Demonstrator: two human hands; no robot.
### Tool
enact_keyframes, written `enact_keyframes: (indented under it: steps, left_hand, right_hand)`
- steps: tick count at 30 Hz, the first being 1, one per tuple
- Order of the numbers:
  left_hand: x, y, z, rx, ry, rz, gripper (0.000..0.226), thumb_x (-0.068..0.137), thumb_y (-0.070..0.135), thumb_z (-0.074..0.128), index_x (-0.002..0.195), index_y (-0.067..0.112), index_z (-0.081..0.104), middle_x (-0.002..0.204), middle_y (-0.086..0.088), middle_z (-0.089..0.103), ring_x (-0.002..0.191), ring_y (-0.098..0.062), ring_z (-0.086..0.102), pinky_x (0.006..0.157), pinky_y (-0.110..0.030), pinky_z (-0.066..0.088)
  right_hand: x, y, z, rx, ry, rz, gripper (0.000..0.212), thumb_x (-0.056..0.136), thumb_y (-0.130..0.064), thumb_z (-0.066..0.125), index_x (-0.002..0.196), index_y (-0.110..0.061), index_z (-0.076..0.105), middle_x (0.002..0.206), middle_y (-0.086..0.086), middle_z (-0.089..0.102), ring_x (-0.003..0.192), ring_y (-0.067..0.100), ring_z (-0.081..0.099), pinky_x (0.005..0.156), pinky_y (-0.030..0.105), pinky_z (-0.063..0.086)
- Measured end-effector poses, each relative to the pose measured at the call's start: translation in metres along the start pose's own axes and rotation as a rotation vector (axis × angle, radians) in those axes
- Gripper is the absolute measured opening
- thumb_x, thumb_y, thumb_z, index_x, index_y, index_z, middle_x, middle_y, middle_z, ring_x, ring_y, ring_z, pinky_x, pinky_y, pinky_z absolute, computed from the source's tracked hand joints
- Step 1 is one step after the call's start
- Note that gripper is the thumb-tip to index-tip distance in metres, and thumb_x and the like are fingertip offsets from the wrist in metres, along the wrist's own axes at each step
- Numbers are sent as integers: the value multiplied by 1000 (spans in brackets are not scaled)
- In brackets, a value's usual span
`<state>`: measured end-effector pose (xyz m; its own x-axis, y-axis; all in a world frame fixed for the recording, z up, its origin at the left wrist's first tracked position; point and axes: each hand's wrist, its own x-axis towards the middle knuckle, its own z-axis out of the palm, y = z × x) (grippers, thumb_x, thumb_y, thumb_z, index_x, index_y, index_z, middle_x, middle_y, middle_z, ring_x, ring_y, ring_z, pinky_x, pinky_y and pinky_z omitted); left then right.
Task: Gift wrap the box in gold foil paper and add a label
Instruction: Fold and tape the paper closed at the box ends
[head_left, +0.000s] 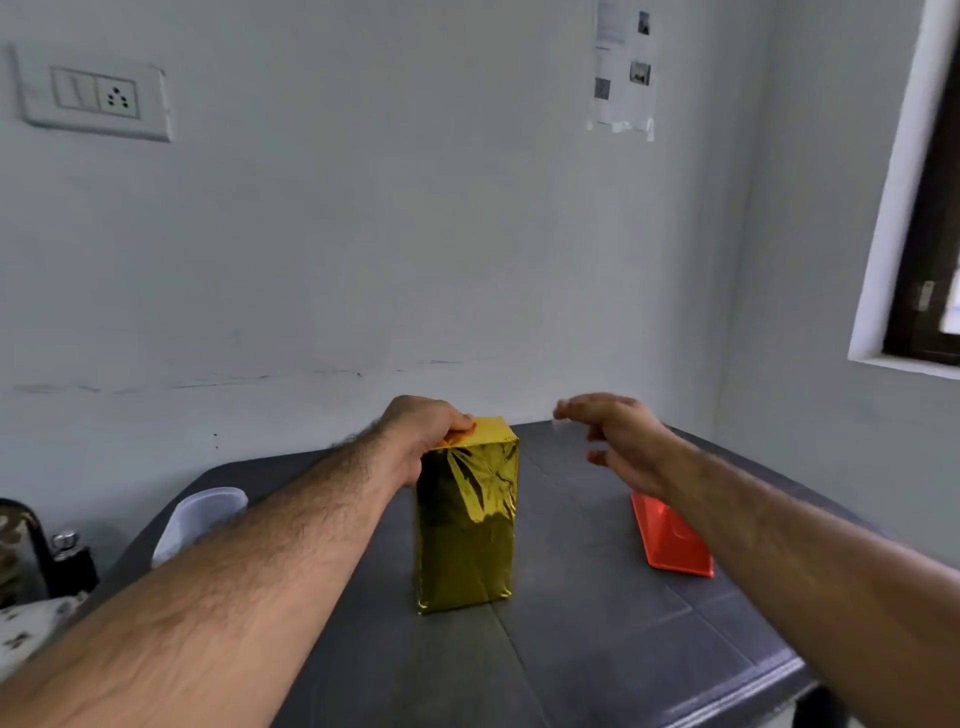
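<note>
Dark tabletop (597, 649) w/ upright crinkly gold-foil box (467, 525), left hand (421, 436) gripping top.

Gold-wrapped box (467, 514) upright on dark grey table (597, 649), gripped at its top far-left corner by left hand (423, 431), fingers (462, 422) curled over the top edge. Right hand (615, 434) raised in the air, blurred, fingers (571, 408) loosely spread, apart from the box. Red tray (670, 538) below and nearer than those fingers. White container (200, 519) well left of the left fingers.
</note>
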<state>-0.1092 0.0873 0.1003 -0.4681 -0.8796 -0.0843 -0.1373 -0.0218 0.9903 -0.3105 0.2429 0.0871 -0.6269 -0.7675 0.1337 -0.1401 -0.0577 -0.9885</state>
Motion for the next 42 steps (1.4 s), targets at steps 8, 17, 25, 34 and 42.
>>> enact_keyframes:
  steps: [8,17,25,34,42]
  left_hand:
    - [5,3,-8,108,-153,-3,25,83,21,87,103,8,79,100,-10,81,100,-29,75,97,-50,60]
    - [6,9,-6,95,-66,127,31,94,37,78,112,12,76,104,-3,75,95,-18,70,67,-27,54]
    - [-11,38,-26,-24,-31,480,24,96,40,73,101,18,80,106,3,78,111,-14,66,91,-34,47]
    - [-29,64,-40,145,-60,510,8,87,17,84,91,10,81,93,-4,80,93,-12,72,74,-27,47]
    - [-34,61,-39,-51,66,513,7,97,17,73,94,13,76,99,-3,77,101,-18,70,75,-29,50]
  right_hand:
    - [22,-71,45,-214,-385,64,20,97,-17,73,115,-10,79,132,-3,72,132,19,58,114,60,42]
    - [19,-55,63,-37,-355,30,11,89,-21,77,98,-17,82,136,1,67,134,26,57,117,69,37]
    - [17,-61,71,66,-221,-113,17,97,-7,69,97,-14,84,123,-6,76,137,17,54,119,64,35]
    - [8,-76,90,-35,-185,-167,16,89,-16,80,105,-15,83,124,-4,75,133,20,54,114,60,39]
    - [-9,-77,104,-53,13,-385,64,77,-41,93,133,-17,72,134,-4,70,121,11,64,107,32,49]
